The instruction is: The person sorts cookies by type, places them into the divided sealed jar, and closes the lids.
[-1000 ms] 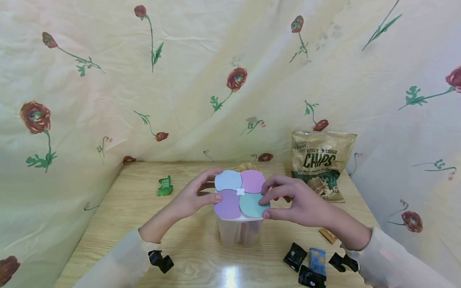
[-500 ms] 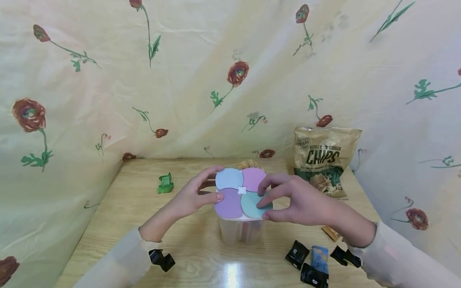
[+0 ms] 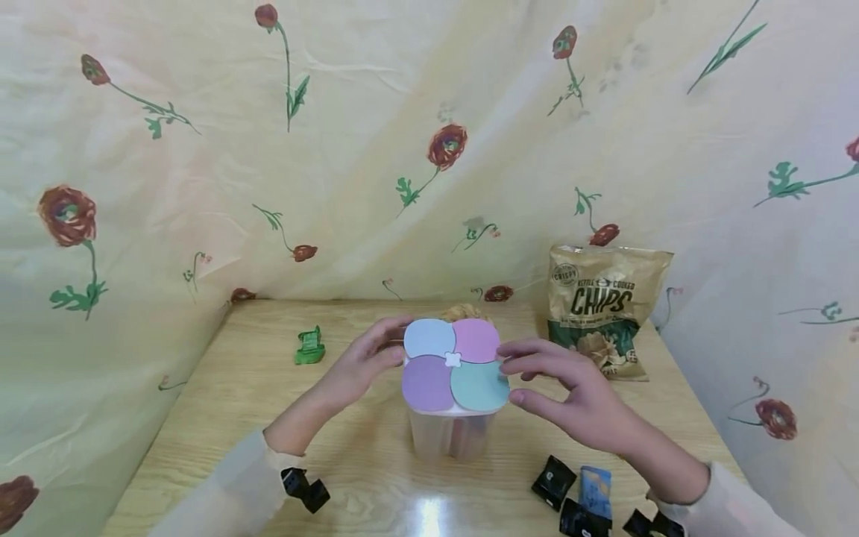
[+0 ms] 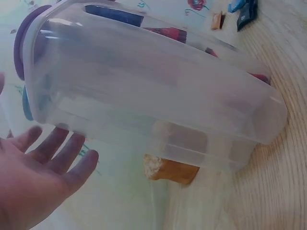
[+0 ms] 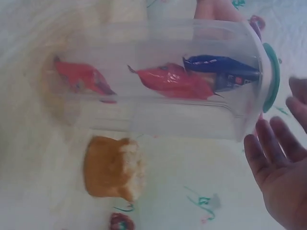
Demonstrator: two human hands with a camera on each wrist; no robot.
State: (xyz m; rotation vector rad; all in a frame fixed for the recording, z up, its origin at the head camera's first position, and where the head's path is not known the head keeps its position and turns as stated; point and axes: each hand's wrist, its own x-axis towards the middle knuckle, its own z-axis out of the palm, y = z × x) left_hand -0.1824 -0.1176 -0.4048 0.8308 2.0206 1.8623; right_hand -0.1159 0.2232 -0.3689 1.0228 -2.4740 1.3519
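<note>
On the wood-grain worktop stands a translucent plastic container with a lid of blue, pink, purple and teal petals, the left-hand grip beside its left edge and the right-hand grip at its right. A small green packet lies leftward; a gold-and-green foil chip bag stands at right, behind two black packets and a blue packet.

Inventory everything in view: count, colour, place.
tall plastic container: 1, translucent, centre
petalled lid: 1, blue, pink, purple, teal, atop
glossy packets: 3 visible, red, dark blue, inside
crinkled packet: 1, green, left
chips bag: 1, tan, green, right
bread piece: 1, brown, behind container
small packets: 3, two black, one blue, right
tiny packet: 1, orange, nearby
wooden table: 1, tan, beneath
floral cloth: 1, cream, behind
left hand, right hand: 1 each, flanking lid
sleeves: 2, white, arms
wrist devices: 2, black, wrists
</note>
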